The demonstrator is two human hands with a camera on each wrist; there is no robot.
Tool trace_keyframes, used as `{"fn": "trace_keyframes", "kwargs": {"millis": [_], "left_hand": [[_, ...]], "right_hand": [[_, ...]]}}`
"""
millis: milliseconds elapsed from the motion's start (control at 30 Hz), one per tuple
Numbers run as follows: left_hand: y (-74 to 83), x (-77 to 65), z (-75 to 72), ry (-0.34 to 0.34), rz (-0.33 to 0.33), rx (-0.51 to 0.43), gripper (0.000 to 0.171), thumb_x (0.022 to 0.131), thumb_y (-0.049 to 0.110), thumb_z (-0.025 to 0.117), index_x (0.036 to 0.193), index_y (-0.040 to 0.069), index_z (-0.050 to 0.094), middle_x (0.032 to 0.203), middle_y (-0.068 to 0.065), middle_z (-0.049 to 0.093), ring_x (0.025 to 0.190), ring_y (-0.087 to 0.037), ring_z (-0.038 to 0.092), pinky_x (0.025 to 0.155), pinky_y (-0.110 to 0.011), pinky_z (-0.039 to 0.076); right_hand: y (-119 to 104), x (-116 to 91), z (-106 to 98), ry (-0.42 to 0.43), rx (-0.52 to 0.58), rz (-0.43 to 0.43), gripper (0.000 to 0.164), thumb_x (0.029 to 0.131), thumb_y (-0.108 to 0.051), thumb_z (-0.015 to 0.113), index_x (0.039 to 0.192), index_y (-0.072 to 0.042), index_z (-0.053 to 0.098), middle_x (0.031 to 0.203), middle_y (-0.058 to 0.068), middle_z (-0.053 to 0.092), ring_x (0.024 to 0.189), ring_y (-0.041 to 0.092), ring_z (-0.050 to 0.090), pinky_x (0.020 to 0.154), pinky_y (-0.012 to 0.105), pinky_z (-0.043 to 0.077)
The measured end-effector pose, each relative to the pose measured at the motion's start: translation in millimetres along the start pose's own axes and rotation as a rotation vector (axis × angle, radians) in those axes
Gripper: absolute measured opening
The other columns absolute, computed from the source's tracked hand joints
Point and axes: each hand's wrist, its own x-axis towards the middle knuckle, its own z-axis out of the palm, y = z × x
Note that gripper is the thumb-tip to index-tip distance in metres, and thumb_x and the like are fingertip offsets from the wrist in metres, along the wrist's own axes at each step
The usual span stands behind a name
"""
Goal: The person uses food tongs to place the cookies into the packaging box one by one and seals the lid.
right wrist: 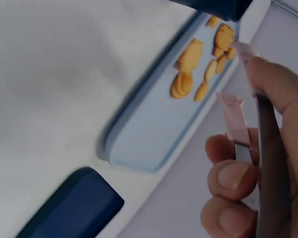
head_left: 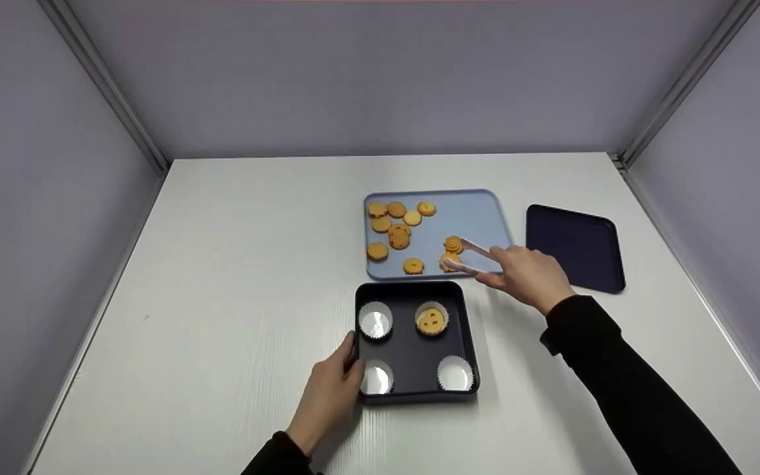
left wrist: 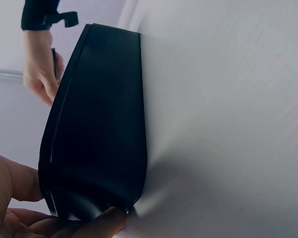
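Observation:
My right hand (head_left: 530, 276) grips small tongs (right wrist: 272, 163) with pale pink tips and metal arms. In the head view the tongs' tips are spread over two cookies at the blue tray's front edge, a ridged round cookie (head_left: 452, 244) and another cookie (head_left: 448, 259) just in front of it. My left hand (head_left: 330, 389) holds the left wall of a dark square baking pan (head_left: 419, 359), thumb by the rim and fingers along the outside. Inside the pan stand white paper cups (head_left: 376, 321) near the corners. The back right cup contains a cookie with holes (head_left: 431, 321).
A light blue tray (head_left: 472, 214) lies behind the pan, with several more cookies (head_left: 398, 237) mostly on its left half. To its right is a dark navy tray (head_left: 574, 251). Grey-lilac panels (head_left: 380, 79) wall in the white table (head_left: 235, 277) at the back and sides.

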Motion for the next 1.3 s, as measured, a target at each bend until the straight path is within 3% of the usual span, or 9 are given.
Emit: {"fn": "trace_keyframes", "kwargs": {"millis": [333,533,867,1300], "left_hand": [[-1.0,0.3,0.4,0.009,-0.001,-0.001,0.055,0.103,0.009,0.057,0.152,-0.008,0.041,0.144,-0.027,0.053,0.131,-0.034,0.056,0.106,-0.047,0.049],[-0.9,0.3,0.9,0.010,0.007,0.014,0.055,0.102,0.009,0.058,0.151,-0.009,0.041,0.144,-0.028,0.053,0.126,-0.031,0.059,0.101,-0.047,0.052],[-0.1,-0.6,0.7,-0.006,-0.003,0.001,0.055,0.103,0.009,0.056,0.152,-0.010,0.039,0.147,-0.027,0.051,0.133,-0.035,0.054,0.106,-0.047,0.048],[-1.2,0.0,0.4,0.020,0.024,0.012,0.054,0.101,0.007,0.058,0.150,-0.011,0.042,0.143,-0.030,0.053,0.128,-0.036,0.058,0.101,-0.046,0.052]], "right_hand": [[-7,8,20,-0.020,-0.003,0.031,0.045,0.094,-0.044,0.073,0.099,0.001,0.070,0.076,0.015,0.067,0.064,0.034,0.065,0.055,0.050,0.054],[-9,12,24,-0.023,0.004,0.053,0.041,0.095,-0.042,0.072,0.091,-0.001,0.068,0.075,0.015,0.066,0.065,0.036,0.065,0.058,0.052,0.055],[-11,15,28,-0.016,-0.054,0.074,0.041,0.094,-0.038,0.072,0.077,-0.001,0.063,0.070,0.016,0.065,0.058,0.035,0.063,0.052,0.053,0.054],[-9,18,29,-0.015,-0.067,0.023,0.037,0.095,-0.035,0.072,0.083,-0.001,0.064,0.070,0.013,0.063,0.060,0.033,0.063,0.054,0.052,0.054]]}}
